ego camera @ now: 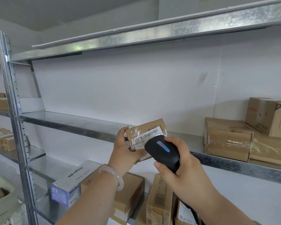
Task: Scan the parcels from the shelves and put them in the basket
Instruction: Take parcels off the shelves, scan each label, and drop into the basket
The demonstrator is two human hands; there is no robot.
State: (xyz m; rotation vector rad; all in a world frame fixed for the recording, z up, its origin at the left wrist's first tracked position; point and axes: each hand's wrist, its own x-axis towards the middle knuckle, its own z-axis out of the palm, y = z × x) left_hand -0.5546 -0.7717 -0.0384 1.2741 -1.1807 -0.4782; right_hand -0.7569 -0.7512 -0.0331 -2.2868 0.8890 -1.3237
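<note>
Taped cardboard parcel (144, 129), prob. plastic scanner (164, 152)

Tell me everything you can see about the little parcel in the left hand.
The parcel is a small brown cardboard box wrapped in shiny clear tape, with a white barcode label across the side facing the camera; its other print is too blurred to read. It is tilted and held in the air in front of the middle shelf. The left hand grips its left end and underside. The scanner, held in the right hand, overlaps its lower right corner; contact is unclear.
</note>
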